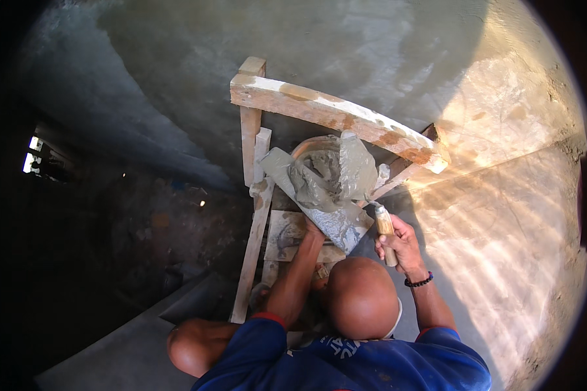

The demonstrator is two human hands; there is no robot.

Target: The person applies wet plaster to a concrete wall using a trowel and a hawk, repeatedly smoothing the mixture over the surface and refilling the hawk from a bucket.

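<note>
My left hand [315, 227], mostly hidden beneath a flat rectangular hawk board [339, 228], is closed on it from below. Wet grey mortar [306, 186] is heaped on the board's upper part. In my right hand [406, 247] is a trowel [385, 228], gripped by its wooden handle. Its blade points away from me, and a thick lump of mortar [357, 166] sits at that end, over the board's right side. Just behind the board shows the orange rim of a bucket [313, 141] with more mortar in it.
A rough wooden beam [339, 111] crosses beyond the bucket, joined to posts. A long wooden leg [251, 251] runs down on the left. Wet grey plaster covers the wall [293, 39] ahead; a sunlit wall [502, 234] rises at right. The left side is dark, with scattered debris.
</note>
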